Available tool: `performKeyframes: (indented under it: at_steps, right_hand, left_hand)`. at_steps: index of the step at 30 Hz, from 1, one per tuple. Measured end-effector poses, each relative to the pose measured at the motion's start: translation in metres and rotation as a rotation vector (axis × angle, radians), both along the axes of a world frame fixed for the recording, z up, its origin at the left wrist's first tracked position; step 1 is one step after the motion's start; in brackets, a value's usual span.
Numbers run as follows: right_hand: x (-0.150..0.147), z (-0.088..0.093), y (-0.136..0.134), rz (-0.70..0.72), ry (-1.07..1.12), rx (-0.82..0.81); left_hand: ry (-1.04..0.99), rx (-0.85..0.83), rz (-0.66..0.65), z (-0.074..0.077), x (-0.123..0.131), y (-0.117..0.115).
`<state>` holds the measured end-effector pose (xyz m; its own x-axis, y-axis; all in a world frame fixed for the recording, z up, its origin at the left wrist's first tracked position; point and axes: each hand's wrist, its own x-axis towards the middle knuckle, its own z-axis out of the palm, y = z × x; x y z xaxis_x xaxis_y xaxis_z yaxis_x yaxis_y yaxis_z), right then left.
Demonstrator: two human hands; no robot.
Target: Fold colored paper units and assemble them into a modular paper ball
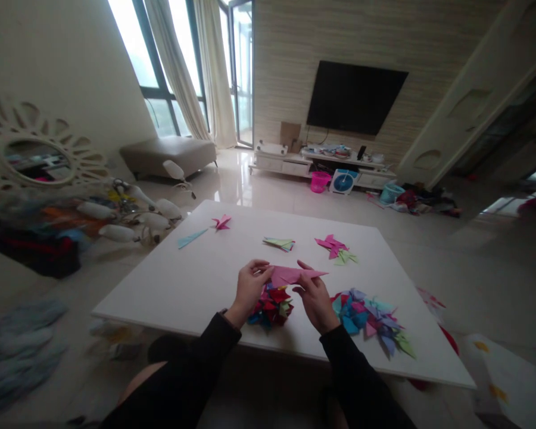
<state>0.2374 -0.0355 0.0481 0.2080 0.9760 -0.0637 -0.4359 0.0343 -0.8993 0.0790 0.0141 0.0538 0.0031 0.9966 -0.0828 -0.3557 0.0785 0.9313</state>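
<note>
A folded pink paper (286, 274) with a long point toward the right is held above the white table (161, 292). My left hand (250, 288) pinches its left end, and my right hand (315, 298) grips it right of the middle. Below my left hand lies a pile of red, pink and blue folded papers (274, 308). Beside my right hand spreads a second pile of blue, purple, pink and green folded papers (370, 319).
Farther back on the table are a pink folded star shape (222, 222), a light blue strip (192, 238), a stack of thin folded papers (279, 243), a pink piece (333, 245) and a green piece (346, 257).
</note>
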Motion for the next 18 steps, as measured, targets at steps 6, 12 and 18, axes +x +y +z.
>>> performKeyframes:
  at_steps: [6,12,18]
  right_hand:
    - [0.016,-0.016,0.017,-0.187,-0.337,-0.062]
    - [0.008,-0.004,0.027,-0.196,-0.491,-0.015]
    - [-0.001,-0.003,0.024,-0.275,-0.478,0.029]
  left_hand:
    - [0.161,-0.007,-0.23,0.0,-0.011,0.021]
    - [0.394,0.069,-0.379,-0.005,-0.035,0.029]
    - [0.377,0.031,-0.196,0.001,-0.059,0.036]
